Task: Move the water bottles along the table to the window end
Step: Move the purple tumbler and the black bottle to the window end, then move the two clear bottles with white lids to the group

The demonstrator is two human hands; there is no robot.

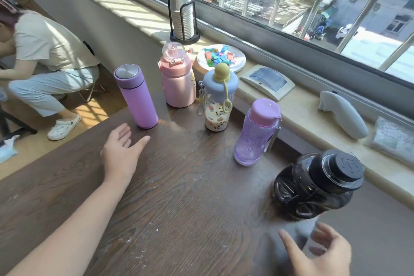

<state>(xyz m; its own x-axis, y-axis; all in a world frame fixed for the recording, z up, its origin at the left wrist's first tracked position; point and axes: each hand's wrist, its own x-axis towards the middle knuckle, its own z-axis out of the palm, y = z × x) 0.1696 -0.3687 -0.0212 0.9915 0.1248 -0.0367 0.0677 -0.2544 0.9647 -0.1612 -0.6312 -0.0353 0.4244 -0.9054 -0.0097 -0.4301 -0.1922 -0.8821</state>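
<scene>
Several bottles stand on the dark wooden table (179, 197). A purple flask (136, 98) with a steel lid is at the far left. A pink bottle (178, 76) stands behind it, and beside that a cartoon-print bottle (218, 105) with a blue cap. A clear purple bottle (257, 134) with a pink lid stands nearer the sill. A big black jug (313, 186) is nearest. My left hand (121, 152) lies open just short of the purple flask. My right hand (322, 255) hovers open below the black jug, apart from it.
The window sill (302, 119) along the right carries a stack of paper cups (181, 9), a plate of coloured sweets (221, 58), a flat framed panel (267, 80), a grey handle-shaped device (342, 114) and a clear bag (392, 136). A person sits at the left (44, 56).
</scene>
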